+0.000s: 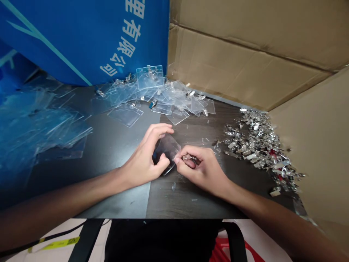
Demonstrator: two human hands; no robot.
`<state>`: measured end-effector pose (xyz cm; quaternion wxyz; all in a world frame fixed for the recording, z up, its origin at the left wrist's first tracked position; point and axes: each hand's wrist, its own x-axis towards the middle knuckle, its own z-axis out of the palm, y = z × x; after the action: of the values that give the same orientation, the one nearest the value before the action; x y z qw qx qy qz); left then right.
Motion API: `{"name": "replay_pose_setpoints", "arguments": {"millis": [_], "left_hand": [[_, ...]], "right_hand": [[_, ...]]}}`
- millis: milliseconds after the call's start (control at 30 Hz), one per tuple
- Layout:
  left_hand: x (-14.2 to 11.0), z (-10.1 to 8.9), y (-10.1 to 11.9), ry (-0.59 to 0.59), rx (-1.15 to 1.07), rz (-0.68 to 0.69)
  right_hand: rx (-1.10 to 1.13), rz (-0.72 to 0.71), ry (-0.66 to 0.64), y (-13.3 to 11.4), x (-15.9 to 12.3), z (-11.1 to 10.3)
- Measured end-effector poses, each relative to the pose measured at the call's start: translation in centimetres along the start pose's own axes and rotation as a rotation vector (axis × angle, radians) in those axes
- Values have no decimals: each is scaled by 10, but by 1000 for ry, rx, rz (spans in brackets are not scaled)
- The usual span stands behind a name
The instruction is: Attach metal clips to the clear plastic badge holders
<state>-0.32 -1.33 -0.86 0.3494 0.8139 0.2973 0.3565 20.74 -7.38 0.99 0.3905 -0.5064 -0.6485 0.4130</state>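
A clear plastic badge holder (169, 145) is between my two hands, just above the table. My left hand (152, 154) curves around its left side, with the thumb and fingers at opposite edges of it. My right hand (203, 165) pinches at the right edge of the holder with thumb and forefinger. Within the curled fingers of that hand lies a metal badge clip (192, 158). What exactly the right fingertips pinch is too small to make out.
Loose badge holders (128, 113), some with clips, lie heaped at the back. More clear holders (54, 123) are piled on the left. Metal clips (256, 145) form a heap at the right. Cardboard (245, 69) and a blue printed panel (81, 36) stand behind.
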Motion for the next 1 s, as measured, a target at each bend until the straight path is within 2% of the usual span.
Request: {"name": "replay_pose_setpoints", "arguments": {"millis": [100, 267, 433, 567, 733, 833, 1000], "left_hand": [[0, -1, 2, -27, -57, -50], [3, 0, 6, -22, -196, -210], [10, -4, 1, 52, -482, -385], [15, -13, -2, 64, -716, -489], [20, -18, 1, -40, -930, -639], [21, -17, 0, -113, -996, -680], [21, -15, -3, -85, -1008, -681]], "right_hand": [[-11, -23, -3, 1, 0, 0], [16, -10, -19, 6, 1, -1], [-15, 48, -10, 8, 0, -3], [-45, 61, -14, 7, -1, -3], [-54, 48, -65, 9, 0, -4], [-2, 32, -87, 12, 0, -6], [32, 45, -88, 15, -1, -7]]}}
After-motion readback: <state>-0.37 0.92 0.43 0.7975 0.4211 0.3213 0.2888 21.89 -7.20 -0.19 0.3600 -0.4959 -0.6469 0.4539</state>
